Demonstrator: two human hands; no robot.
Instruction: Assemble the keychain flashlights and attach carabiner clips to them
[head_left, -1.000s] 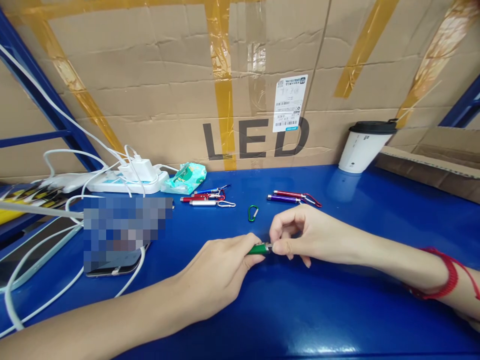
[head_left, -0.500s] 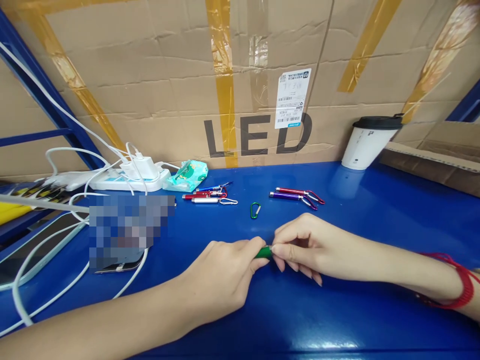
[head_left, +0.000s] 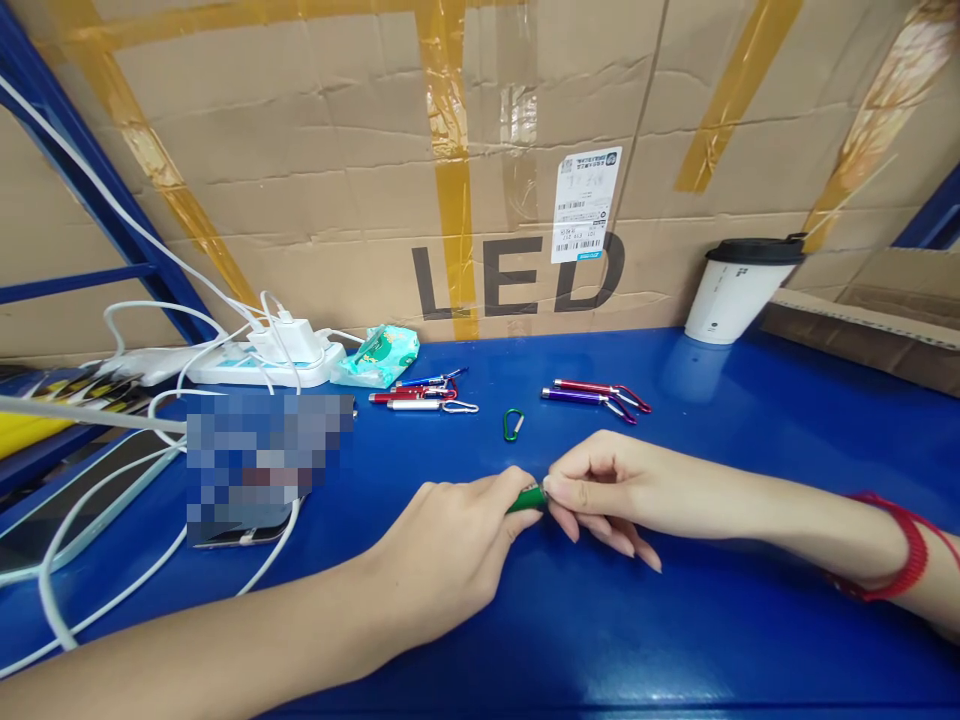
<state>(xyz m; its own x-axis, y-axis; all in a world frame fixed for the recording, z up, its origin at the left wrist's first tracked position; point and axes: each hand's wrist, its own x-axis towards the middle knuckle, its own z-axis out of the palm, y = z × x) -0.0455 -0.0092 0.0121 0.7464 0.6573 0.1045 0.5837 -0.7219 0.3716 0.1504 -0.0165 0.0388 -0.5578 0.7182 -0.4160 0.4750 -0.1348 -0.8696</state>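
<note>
Held between both hands is a green mini flashlight (head_left: pixel 528 498), a short metal tube mostly hidden by fingers. My left hand (head_left: pixel 450 535) is wrapped round its body, the back of the hand facing up. With thumb and forefinger my right hand (head_left: pixel 600 488) pinches its right end; the other fingers hang loosely below. Whatever small part lies under that pinch is hidden. A loose green carabiner (head_left: pixel 513 425) lies on the blue table just beyond the hands. Behind it to the right are a purple flashlight (head_left: pixel 574 396) and a red flashlight (head_left: pixel 585 386), each with a carabiner.
Further left lie several more flashlights (head_left: pixel 416 404) beside a teal tissue pack (head_left: pixel 379 355). A power strip (head_left: pixel 225 365) with white cables and a phone (head_left: pixel 244 530) occupy the left side. A lidded paper cup (head_left: pixel 735 295) stands at the back right, before a large cardboard box (head_left: pixel 337 200).
My right hand has turned slightly at the flashlight's end, and its lower fingers have spread a little. My left hand keeps its hold. The camera view has shifted slightly.
</note>
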